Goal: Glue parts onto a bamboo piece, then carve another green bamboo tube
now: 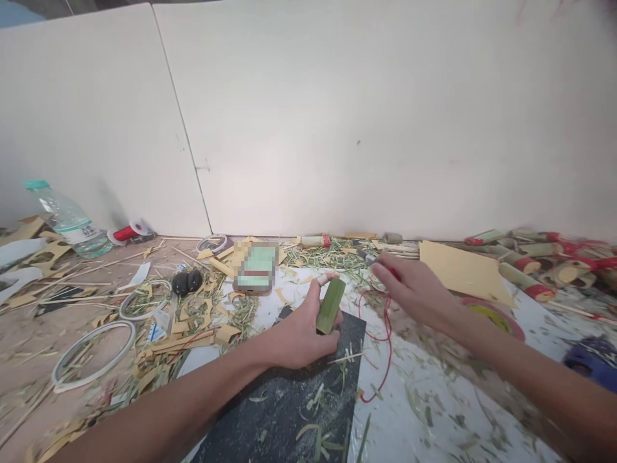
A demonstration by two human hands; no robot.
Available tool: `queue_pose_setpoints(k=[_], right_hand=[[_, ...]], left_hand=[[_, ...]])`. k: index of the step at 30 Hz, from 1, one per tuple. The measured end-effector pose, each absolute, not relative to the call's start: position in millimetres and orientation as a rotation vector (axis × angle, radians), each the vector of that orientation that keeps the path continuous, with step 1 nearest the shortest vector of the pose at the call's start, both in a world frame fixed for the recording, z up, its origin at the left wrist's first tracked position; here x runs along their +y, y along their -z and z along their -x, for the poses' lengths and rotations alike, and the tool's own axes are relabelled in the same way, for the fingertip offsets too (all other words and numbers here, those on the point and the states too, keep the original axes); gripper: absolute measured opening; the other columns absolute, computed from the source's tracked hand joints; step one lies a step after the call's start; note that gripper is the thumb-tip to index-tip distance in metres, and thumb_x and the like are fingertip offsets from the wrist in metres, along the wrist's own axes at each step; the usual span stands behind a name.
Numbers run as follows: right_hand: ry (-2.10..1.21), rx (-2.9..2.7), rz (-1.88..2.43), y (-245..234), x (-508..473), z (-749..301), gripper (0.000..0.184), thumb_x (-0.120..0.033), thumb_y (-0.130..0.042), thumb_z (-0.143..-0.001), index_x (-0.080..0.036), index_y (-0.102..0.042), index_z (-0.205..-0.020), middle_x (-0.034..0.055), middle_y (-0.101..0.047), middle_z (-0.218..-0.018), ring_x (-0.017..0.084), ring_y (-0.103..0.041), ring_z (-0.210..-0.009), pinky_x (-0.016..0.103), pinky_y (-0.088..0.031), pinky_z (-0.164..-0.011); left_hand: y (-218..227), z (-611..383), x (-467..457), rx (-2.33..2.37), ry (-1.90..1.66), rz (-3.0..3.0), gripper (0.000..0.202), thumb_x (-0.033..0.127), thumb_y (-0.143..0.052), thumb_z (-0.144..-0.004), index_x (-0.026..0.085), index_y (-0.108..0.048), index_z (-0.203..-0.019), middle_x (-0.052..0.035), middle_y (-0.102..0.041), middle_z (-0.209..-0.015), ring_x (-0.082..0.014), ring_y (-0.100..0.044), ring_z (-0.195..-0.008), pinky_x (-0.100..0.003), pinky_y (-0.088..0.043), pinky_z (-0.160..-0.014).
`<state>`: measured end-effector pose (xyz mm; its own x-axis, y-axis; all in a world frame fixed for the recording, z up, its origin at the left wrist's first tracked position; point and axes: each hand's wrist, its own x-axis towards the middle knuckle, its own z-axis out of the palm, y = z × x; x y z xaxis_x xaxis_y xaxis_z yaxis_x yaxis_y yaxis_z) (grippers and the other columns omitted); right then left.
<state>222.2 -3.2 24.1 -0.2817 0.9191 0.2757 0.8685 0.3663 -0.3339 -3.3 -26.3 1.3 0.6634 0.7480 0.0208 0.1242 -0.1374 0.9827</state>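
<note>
My left hand [303,331] is closed round a short green bamboo tube [330,305], holding it tilted above the dark mat [289,411]. My right hand [414,289] reaches forward just right of it, fingers pinched on a red string [385,334] that loops down over the white sheet [434,399]. A small red thing shows at the fingertips; I cannot make out what it is.
Bamboo tubes wrapped in red [525,260] are piled at right beside a tan card [463,270]. A phone [256,267], two black pebbles [187,281], tape rings [94,354], a red spool [128,231] and a water bottle [67,218] lie at left among shavings. A white board wall stands behind.
</note>
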Motion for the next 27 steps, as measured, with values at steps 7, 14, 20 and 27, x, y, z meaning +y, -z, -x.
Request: queue_pose_setpoints(k=[7,14,20,27], right_hand=[[-0.366,-2.571,1.313,-20,-32,-201,0.032,-0.043,-0.031,-0.096,-0.022,-0.040,-0.073,-0.0003,-0.052,-0.062,0.014,-0.044,-0.055,0.027,-0.026,-0.053],[-0.281,-2.652,1.300,-16,-46,-184,0.031,-0.042,-0.030,-0.096,-0.022,-0.043,-0.076,-0.0001,-0.055,-0.063,0.014,-0.043,-0.053,0.027,-0.021,-0.052],[-0.146,-2.308,1.547,-25,-13,-210,0.033,-0.044,-0.030,-0.096,-0.022,-0.044,-0.076,-0.0010,-0.052,-0.057,0.016,-0.047,-0.053,0.026,-0.024,-0.052],[-0.261,-2.451,1.397,-22,-25,-206,0.032,-0.043,-0.031,-0.096,-0.022,-0.042,-0.074,-0.0002,-0.054,-0.061,0.016,-0.048,-0.055,0.027,-0.026,-0.053]], left_hand=[[-3,4,-25,0.819,-0.689,-1.616,0.081,0.024,-0.064,-0.079,0.026,-0.013,-0.141,0.0016,-0.050,-0.084,-0.0122,-0.046,-0.072,-0.026,-0.039,-0.068],[-6,4,-26,0.811,-0.668,-1.631,0.075,0.014,-0.059,-0.076,0.025,-0.020,-0.140,0.0007,-0.049,-0.089,-0.0103,-0.044,-0.072,-0.023,-0.038,-0.065],[-4,4,-27,0.726,-0.607,-1.603,0.069,0.012,-0.053,-0.081,0.023,-0.016,-0.138,0.0038,-0.041,-0.080,-0.0086,-0.037,-0.064,-0.022,-0.035,-0.059],[-5,9,-24,0.774,-0.588,-1.581,0.083,0.023,-0.065,-0.078,0.024,-0.011,-0.141,0.0019,-0.046,-0.086,-0.0118,-0.044,-0.073,-0.026,-0.039,-0.067]])
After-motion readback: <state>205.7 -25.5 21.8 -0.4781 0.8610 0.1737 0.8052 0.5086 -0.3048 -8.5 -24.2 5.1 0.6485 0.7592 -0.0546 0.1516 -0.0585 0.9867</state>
